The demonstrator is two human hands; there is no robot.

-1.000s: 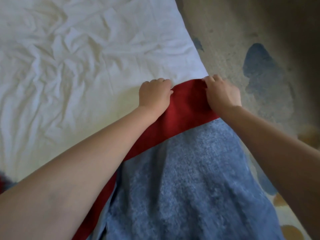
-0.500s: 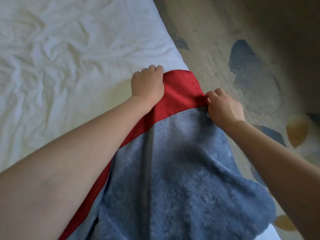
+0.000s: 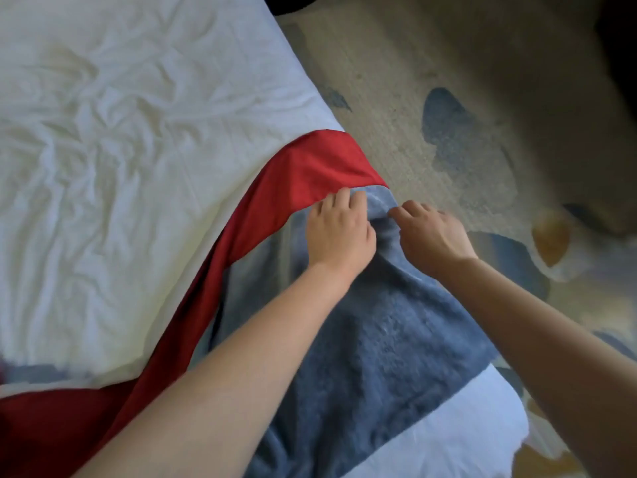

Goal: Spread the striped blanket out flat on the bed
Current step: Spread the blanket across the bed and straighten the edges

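The striped blanket (image 3: 386,343) has a red band, a fuzzy blue-grey band and a pale band at the lower right. It lies along the right edge of the bed (image 3: 131,160), which is covered by a wrinkled white sheet. The red band (image 3: 303,174) runs from the bed's right edge down to the lower left. My left hand (image 3: 339,232) rests on the seam between red and blue, fingers curled into the fabric. My right hand (image 3: 431,236) sits close beside it and pinches a fold of the blue band near the blanket's edge.
To the right of the bed lies a beige carpet (image 3: 431,63) with blue-grey and yellow patches. A dark object (image 3: 620,46) stands at the top right corner. The white sheet stretches bare to the left and far side.
My left hand has come back from the red band's far edge to the red-blue seam. My right hand has closed in beside it. The red band's far end now lies uncovered.
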